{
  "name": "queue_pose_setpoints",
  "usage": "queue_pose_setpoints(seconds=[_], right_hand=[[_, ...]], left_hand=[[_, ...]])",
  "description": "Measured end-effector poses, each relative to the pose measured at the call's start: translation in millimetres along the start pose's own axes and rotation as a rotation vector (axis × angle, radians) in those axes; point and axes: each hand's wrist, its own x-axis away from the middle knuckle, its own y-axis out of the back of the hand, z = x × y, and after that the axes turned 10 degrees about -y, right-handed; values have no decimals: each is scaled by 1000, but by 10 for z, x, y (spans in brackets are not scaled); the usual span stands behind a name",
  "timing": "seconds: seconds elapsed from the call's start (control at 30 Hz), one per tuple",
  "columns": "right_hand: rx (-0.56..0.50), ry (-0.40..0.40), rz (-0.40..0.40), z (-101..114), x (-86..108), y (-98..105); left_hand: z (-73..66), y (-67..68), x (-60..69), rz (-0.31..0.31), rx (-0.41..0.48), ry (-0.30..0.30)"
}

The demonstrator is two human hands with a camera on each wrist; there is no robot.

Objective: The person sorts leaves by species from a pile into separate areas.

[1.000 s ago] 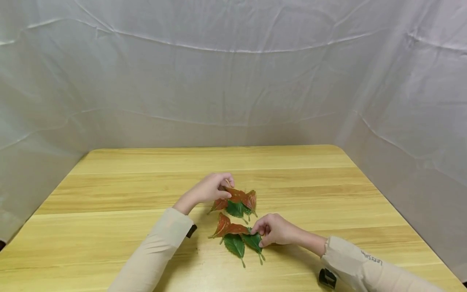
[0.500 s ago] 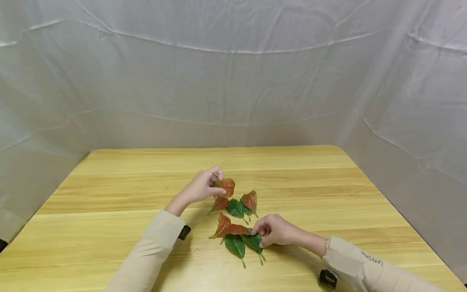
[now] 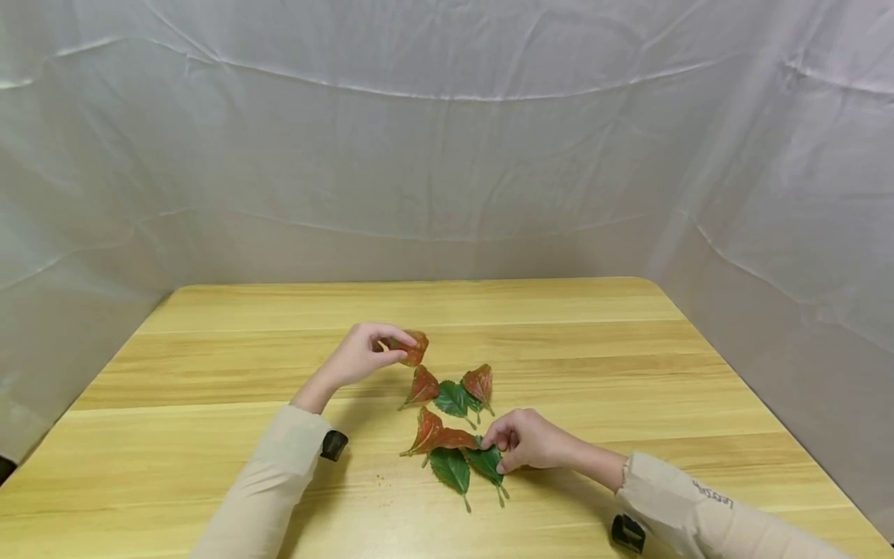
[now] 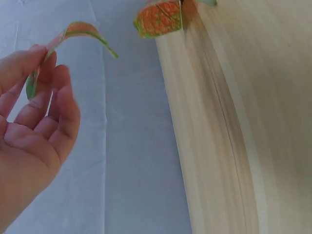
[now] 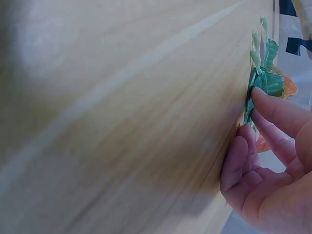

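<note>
My left hand (image 3: pixel 355 359) pinches a red leaf (image 3: pixel 417 348) above the table, left of the back group of leaves. In the left wrist view this leaf (image 4: pixel 80 28) looks curved, with a green edge and stem. My right hand (image 3: pixel 534 444) rests low over the table, thumb and fingertips holding a dark green leaf (image 3: pixel 483 464) at the right end of the front group. Beside it lie another green leaf (image 3: pixel 450 469) and two red leaves, one of them upright-looking (image 3: pixel 427 429). The right hand's fingers partly cover the held green leaf (image 5: pixel 271 84).
In the back group lie a red leaf (image 3: pixel 423 385), green leaves (image 3: pixel 450 399) partly overlapping, and another red leaf (image 3: pixel 478 382) at the right. The wooden table (image 3: pixel 209 357) is bounded by a pale cloth (image 3: pixel 447 171) behind and at the sides.
My left hand has lifted the red leaf off the back group and carried it to the left, uncovering the green leaves beneath. The right hand has stayed in place.
</note>
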Motion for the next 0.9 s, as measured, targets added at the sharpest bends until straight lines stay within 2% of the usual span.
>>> queue_pose_setpoints(seconds=[0.23, 0.4, 0.53, 0.67, 0.9], right_hand=[[-8, -6, 2, 6, 0, -12], [-6, -8, 0, -1, -10, -20], [2, -9, -3, -4, -13, -20], [2, -6, -2, -1, -13, -18], [-3, -8, 1, 3, -14, -18]], left_hand=[[22, 90, 89, -43, 79, 59], [65, 197, 145, -107, 71, 88], [83, 298, 190, -181, 11, 106], [70, 395, 236, -215, -50, 137], [100, 534, 273, -263, 18, 229]])
